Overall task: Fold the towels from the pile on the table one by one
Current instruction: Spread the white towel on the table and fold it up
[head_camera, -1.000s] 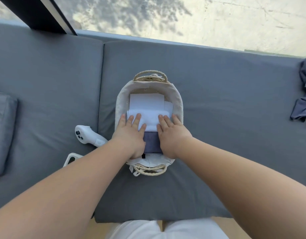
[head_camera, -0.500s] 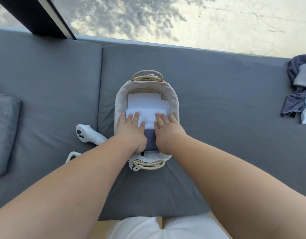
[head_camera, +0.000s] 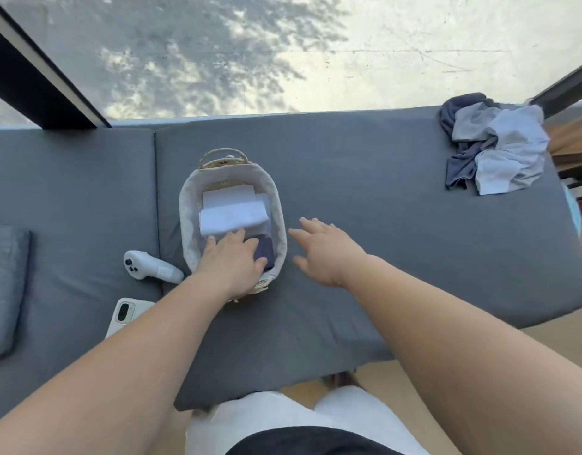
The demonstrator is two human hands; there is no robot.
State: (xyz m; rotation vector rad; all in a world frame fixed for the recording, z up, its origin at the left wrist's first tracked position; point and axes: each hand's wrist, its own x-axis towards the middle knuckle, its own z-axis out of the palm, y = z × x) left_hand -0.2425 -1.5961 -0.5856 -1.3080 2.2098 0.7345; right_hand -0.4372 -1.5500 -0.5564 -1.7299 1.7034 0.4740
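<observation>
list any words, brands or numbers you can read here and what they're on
No text can be read anywhere in this view.
White controller: buttons only, no legible marking.
Phone: its back and camera show, no logo legible.
Basket and folded towels: no print visible.

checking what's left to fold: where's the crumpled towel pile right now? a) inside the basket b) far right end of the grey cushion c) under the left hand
b: the crumpled towel pile lies at the far right end of the grey cushion, well apart from the basket.
</observation>
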